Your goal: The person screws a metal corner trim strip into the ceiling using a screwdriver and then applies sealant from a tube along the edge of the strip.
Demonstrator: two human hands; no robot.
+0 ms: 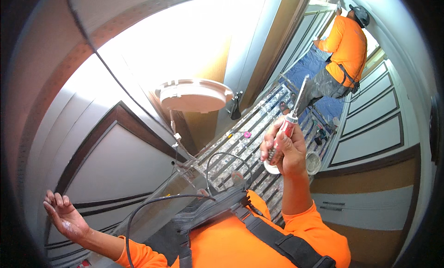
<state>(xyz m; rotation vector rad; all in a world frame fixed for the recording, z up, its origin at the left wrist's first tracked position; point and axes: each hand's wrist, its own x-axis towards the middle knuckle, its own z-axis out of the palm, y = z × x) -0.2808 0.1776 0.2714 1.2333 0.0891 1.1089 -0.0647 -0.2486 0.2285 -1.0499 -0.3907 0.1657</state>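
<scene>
My right hand (287, 150) is closed around a screwdriver (289, 124) with a red and pale handle, its metal shaft pointing up. A dark ridged piece (274, 155) shows at the lower end of the handle by my fingers; I cannot make out what it is. Away to the lower left, my left hand (67, 217) is raised with its fingers apart, holding nothing. White smudges mark its wrist. Between and above the hands hangs a round white fixture (196, 97), a wire with a small white connector (177, 136) below it.
Paint-spattered slatted planks (231, 168) lie below me, with a bucket (313, 162), a pink round item (247, 135) and what looks like a drill (320, 137). A dark cable (99, 55) crosses at left. A co-worker in orange (347, 51) stands at the far right.
</scene>
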